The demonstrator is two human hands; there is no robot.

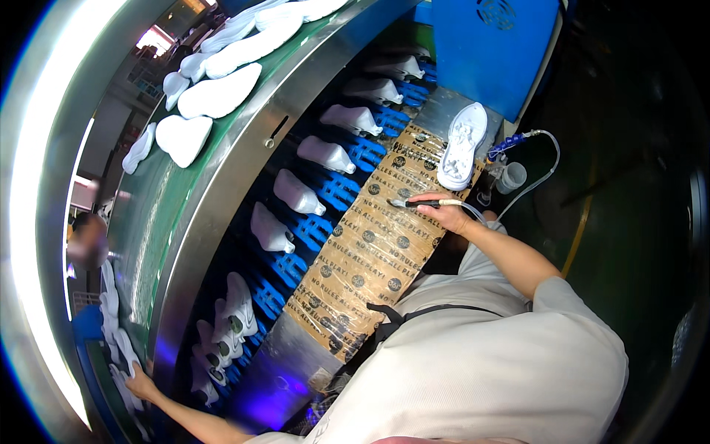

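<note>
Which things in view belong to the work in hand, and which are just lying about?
In the work:
Black-handled tool, held in the right hand
White sole piece, touched by the left hand

Apparently just about:
Loose white sole beyond the right hand
Soles on green belt
Pale uppers
Cup

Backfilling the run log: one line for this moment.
left hand: on white sole, grip unclear | right hand: holding black-handled tool | nearby: second sole on worktop, shoe uppers on blue supports

A strip light glares at left (bowed by fisheye) while the right-hand floor lies dim.
</note>
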